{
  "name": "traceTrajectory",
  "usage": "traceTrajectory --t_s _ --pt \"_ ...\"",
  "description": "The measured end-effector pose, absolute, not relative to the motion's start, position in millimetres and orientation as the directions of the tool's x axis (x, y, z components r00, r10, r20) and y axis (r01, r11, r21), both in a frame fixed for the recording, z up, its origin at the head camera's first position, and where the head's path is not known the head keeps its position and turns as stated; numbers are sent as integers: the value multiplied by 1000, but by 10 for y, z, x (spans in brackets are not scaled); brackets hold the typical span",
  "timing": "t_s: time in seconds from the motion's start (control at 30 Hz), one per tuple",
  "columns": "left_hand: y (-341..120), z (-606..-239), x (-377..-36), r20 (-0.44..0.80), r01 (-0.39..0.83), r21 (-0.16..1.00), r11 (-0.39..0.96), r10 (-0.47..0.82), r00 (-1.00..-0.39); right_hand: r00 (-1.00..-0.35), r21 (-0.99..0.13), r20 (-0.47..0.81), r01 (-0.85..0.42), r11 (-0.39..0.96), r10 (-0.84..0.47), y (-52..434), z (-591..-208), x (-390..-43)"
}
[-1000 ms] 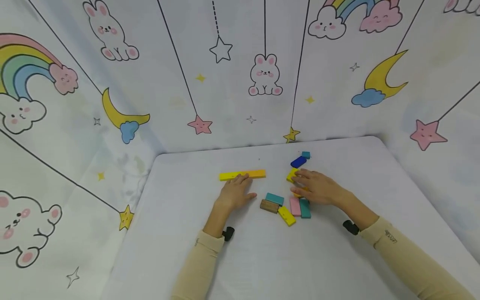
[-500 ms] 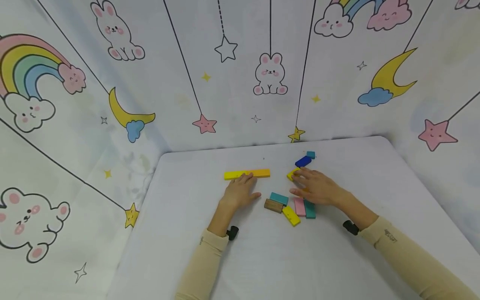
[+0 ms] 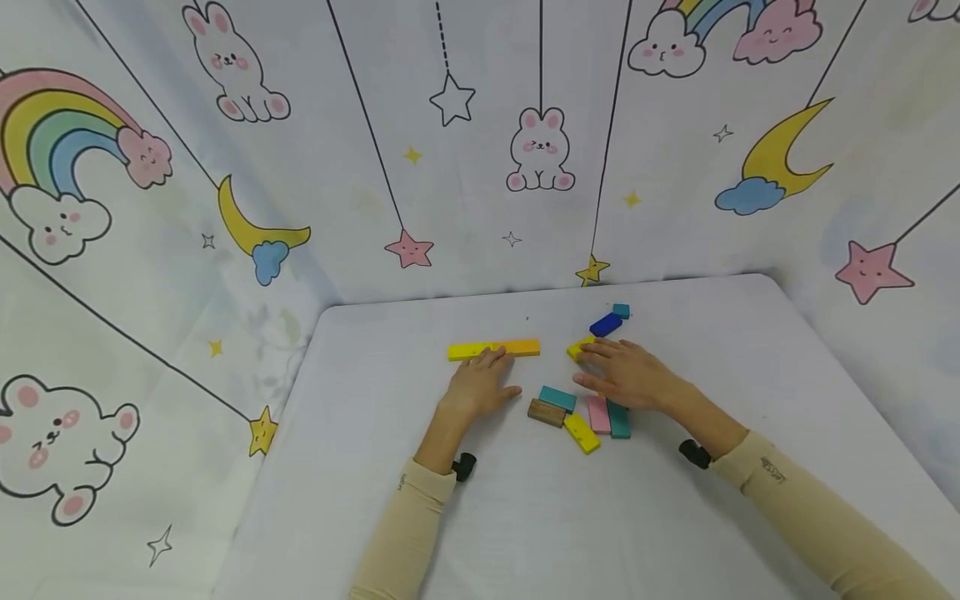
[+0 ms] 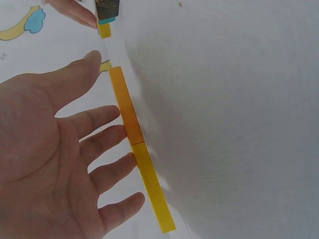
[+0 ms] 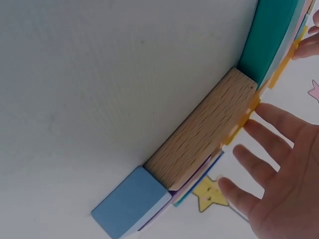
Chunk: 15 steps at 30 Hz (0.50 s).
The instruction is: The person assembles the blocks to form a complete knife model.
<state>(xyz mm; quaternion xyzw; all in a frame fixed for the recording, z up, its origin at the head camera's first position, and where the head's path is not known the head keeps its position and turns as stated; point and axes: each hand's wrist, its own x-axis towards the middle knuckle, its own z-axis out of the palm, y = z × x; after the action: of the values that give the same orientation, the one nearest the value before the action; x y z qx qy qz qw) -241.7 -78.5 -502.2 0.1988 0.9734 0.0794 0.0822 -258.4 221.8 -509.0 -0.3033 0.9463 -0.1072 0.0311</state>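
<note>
Your left hand (image 3: 476, 387) lies flat on the worktop (image 3: 375, 467), fingers (image 4: 107, 144) straight and released, tips touching the near side of the yellow-orange strip (image 3: 493, 349). Strip sits mid-worktop, toward the far edge, parallel to it; yellow half (image 4: 152, 191) and orange half (image 4: 125, 107) butt end to end.

Your right hand (image 3: 626, 375) rests palm down w/ fingers (image 5: 254, 164) extended, released, gripping nothing; tips touch a small yellow block (image 3: 577, 349) just right of the strip. Dark blue block (image 3: 605, 324) and small teal block (image 3: 621, 311) lie just beyond it, nearer the far edge.

Between your hands, near side: teal block (image 3: 558, 397), wood block (image 3: 546, 412), yellow block (image 3: 582, 432), pink block (image 3: 597, 413), dark teal block (image 3: 619, 419), clustered close.
</note>
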Motion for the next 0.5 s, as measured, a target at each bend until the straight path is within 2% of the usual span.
traceTrajectory --t_s 0.2,0.5 --pt "-798 -5040 -2422 -130 373 188 908 400 -907 -805 -162 31 -589 792 -593 2140 -5112 -2592" --pt "-796 -5065 -2429 -121 372 179 911 396 -910 -815 -175 14 -572 801 -579 2045 -5166 -2631"
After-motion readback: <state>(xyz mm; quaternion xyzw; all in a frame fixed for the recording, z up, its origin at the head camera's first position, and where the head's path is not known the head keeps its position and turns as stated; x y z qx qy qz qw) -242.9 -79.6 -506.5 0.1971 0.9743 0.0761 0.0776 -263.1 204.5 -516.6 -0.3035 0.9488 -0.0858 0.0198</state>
